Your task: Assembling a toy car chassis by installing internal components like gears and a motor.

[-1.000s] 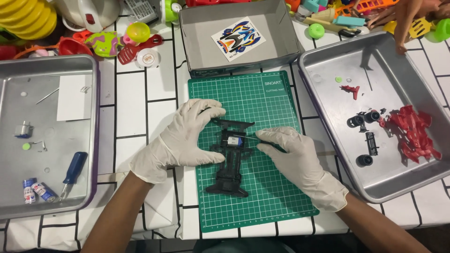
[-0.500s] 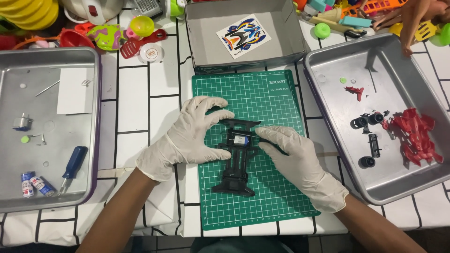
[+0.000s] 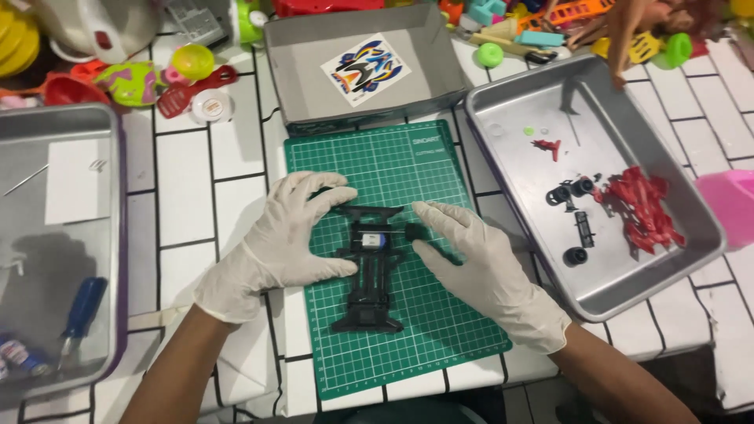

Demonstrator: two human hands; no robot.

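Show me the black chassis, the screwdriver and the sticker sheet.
Black chassis (image 3: 375, 276): head view, on its central spine.
Screwdriver (image 3: 83, 305): head view, on its blue handle.
Sticker sheet (image 3: 366, 68): head view, on the middle of the coloured print.
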